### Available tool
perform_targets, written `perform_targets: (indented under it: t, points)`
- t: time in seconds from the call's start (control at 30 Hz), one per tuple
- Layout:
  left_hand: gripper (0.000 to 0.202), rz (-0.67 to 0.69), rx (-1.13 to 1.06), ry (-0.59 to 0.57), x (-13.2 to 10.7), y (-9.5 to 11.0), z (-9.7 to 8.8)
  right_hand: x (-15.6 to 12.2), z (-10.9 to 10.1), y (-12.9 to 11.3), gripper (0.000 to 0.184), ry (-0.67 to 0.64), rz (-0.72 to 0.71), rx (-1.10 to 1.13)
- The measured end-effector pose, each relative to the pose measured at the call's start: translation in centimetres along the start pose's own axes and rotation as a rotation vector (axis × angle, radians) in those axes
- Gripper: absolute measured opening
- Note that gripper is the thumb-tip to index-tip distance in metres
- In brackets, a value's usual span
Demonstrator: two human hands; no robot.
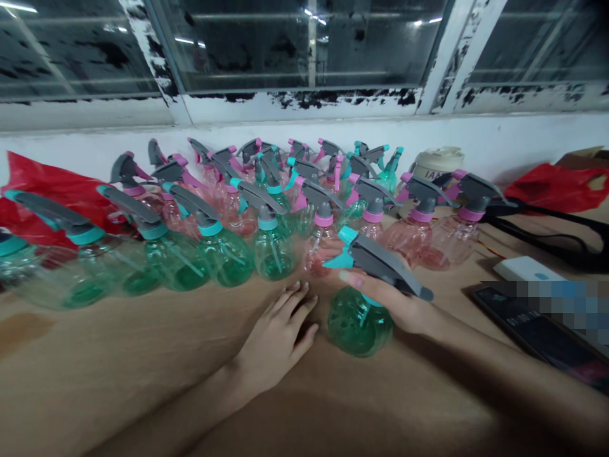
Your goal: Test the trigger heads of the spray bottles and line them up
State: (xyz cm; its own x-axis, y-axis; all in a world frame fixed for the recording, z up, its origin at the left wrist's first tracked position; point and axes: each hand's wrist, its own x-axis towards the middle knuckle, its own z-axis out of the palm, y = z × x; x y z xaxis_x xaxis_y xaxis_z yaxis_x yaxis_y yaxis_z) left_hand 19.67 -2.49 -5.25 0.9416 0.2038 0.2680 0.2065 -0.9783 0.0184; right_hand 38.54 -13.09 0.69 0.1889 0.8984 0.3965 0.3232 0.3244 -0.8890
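Note:
My right hand [394,301] is wrapped round the neck of a green spray bottle [358,324] with a grey and teal trigger head [380,261]; the bottle stands on the wooden table [143,368]. My left hand [278,336] lies flat on the table just left of that bottle, fingers stretched out and holding nothing. Right behind both hands stands a crowd of several green spray bottles [223,254] and pink spray bottles [428,238] with grey trigger heads.
A red plastic bag [52,190] lies at the far left and another red bag [556,187] at the right. A white lidded tub [438,162] stands behind the bottles. A black strap [547,238], a white device [523,270] and a dark phone [537,330] lie at the right. A white wall and window run along the back.

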Motion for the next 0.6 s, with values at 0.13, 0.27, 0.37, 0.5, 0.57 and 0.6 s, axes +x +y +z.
perform_targets:
  t: [0.13, 0.27, 0.37, 0.5, 0.57, 0.6]
  points:
    - [0.039, -0.002, 0.002, 0.011, -0.04, -0.01, 0.11, -0.04, -0.1, -0.01, 0.024, -0.005, -0.001, -0.027]
    - [0.039, 0.001, -0.003, 0.004, -0.02, -0.01, 0.12, -0.02, -0.12, -0.15, 0.025, -0.008, 0.002, -0.041]
    - [0.039, -0.001, -0.017, 0.01, 0.0, -0.01, 0.04, 0.04, -0.09, -0.22, 0.027, -0.013, 0.002, -0.016]
    - [0.038, -0.005, -0.029, 0.021, -0.03, -0.02, 0.08, 0.27, -0.03, -0.61, 0.026, -0.044, -0.007, 0.053]
    - [0.038, -0.005, -0.02, 0.018, -0.04, -0.03, 0.16, 0.38, -0.07, -0.8, 0.022, -0.067, 0.002, 0.068]
    - [0.038, -0.002, -0.015, 0.015, -0.04, -0.04, 0.2, 0.4, -0.12, -0.84, 0.019, -0.062, 0.003, 0.061]
